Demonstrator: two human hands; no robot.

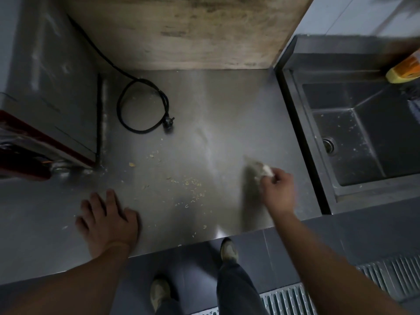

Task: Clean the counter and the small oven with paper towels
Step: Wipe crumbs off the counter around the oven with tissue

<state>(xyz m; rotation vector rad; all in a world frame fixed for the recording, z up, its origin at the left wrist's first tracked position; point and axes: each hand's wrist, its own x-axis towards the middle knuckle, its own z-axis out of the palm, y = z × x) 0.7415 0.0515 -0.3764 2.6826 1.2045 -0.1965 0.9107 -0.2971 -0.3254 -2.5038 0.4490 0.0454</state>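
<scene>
Grip: the right hand (276,189) pinches a wadded paper towel (264,170) in curled fingertips, the wad sticking out ahead of the knuckles and blurred; whether it touches the steel cannot be told.
Paper towel: it sits over the right part of the counter (216,105), near the sink's edge.
Crumbs: the scattered crumbs (193,187) lie to the left of the towel, between the two hands, in a loose patch that thins toward the counter's front edge.
Other hand: the left hand (109,221) rests flat on the counter with fingers spread, holding nothing, just left of the crumbs.
Key relation: the towel hand is the nearer to the thickest part of the patch; my guess is that a sweep leftward would meet it.
Small oven: the small oven (45,98) stands at the left, red-trimmed front facing the person.
Cord: a black cord (141,105) loops on the counter behind the crumbs, its plug lying loose.
Surroundings: a wooden board (181,30) leans at the back; a sink (363,137) lies at the right, with an orange bottle (406,69) on its far rim.
</scene>
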